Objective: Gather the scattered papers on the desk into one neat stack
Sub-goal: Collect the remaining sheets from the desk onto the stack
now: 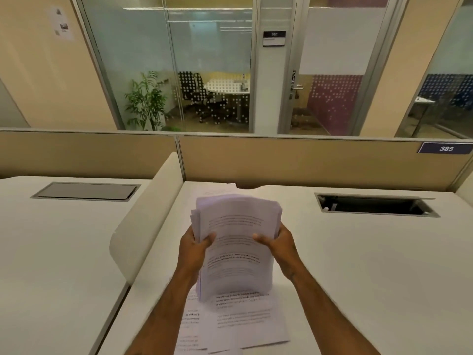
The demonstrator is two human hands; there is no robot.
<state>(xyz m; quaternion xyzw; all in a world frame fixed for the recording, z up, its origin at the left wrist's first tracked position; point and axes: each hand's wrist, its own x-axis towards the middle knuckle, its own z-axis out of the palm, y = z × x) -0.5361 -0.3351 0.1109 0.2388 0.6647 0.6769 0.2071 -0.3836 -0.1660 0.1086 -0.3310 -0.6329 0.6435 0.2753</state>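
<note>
A thick stack of printed papers (236, 242) stands almost upright above the white desk (358, 265), its top edges uneven. My left hand (193, 248) grips its left side and my right hand (277, 243) grips its right side, thumbs across the front page. Beneath the stack, loose printed sheets (240, 321) lie overlapping on the desk near the front edge. Another sheet (217, 188) lies flat on the desk behind the stack, partly hidden by it.
A low rounded white divider (143, 226) borders the desk on the left, with a neighbouring desk beyond. An open cable hatch (373, 206) sits in the desk at back right. A tan partition (294, 160) closes the far edge.
</note>
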